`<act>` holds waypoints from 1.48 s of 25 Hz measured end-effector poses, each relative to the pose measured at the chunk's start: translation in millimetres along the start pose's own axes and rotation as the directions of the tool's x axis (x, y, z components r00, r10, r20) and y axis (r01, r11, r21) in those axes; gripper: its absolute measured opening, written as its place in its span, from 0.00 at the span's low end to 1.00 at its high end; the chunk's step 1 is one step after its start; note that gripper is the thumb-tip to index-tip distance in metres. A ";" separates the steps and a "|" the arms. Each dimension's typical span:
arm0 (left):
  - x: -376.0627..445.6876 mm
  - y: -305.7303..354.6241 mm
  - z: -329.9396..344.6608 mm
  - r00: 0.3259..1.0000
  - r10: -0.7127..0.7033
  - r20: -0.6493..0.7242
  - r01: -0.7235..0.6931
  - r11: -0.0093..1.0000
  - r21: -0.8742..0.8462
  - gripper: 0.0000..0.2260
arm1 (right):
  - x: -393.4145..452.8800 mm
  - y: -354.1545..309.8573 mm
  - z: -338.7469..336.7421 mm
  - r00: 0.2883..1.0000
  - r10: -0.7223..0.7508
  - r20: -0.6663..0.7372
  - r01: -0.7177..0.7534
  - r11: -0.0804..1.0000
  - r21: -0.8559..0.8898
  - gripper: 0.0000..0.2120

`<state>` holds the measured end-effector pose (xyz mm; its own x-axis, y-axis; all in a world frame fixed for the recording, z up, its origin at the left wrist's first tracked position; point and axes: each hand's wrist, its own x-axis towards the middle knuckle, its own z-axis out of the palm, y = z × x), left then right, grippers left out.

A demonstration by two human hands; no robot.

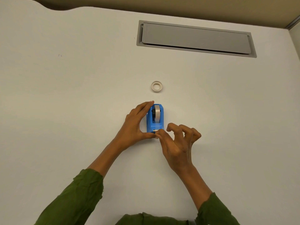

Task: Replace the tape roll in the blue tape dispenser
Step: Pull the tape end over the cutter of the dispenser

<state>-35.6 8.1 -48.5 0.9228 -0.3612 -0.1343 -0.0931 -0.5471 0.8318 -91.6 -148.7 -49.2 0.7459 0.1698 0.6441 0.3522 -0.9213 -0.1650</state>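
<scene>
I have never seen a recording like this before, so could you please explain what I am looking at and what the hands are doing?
There is no machine here: this is one picture from a camera worn on a person's head, looking down at their own two hands over a pale desk. The left hand steadies a blue tape dispenser, which has a tape roll mounted in it. The right hand pinches at the dispenser's near end, where the cutter is, apparently on the tape end. A second, loose tape roll lies flat further away. The grey rectangle set into the desk looks like a cable hatch.
</scene>
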 end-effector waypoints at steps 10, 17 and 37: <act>0.4 -6.5 2.3 1.000 0.014 -0.006 -0.014 1.000 0.008 0.41 | -3.1 2.4 3.0 0.993 -0.107 -0.040 0.105 0.993 -0.060 0.09; -0.5 0.3 -0.3 1.000 -0.005 0.001 0.005 1.000 -0.005 0.41 | -4.7 7.3 8.9 0.997 -0.019 -0.078 0.024 0.997 0.074 0.20; -1.0 0.9 -1.5 1.000 -0.020 0.010 0.020 1.000 0.010 0.43 | -19.1 11.3 -9.1 0.864 0.392 0.317 -0.499 0.751 0.432 0.06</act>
<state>-36.1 9.1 -46.9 0.9206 -0.3577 -0.1565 -0.0781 -0.5615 0.8238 -107.1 -165.5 -56.6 0.9614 -0.1033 0.2549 0.1365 -0.6256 -0.7681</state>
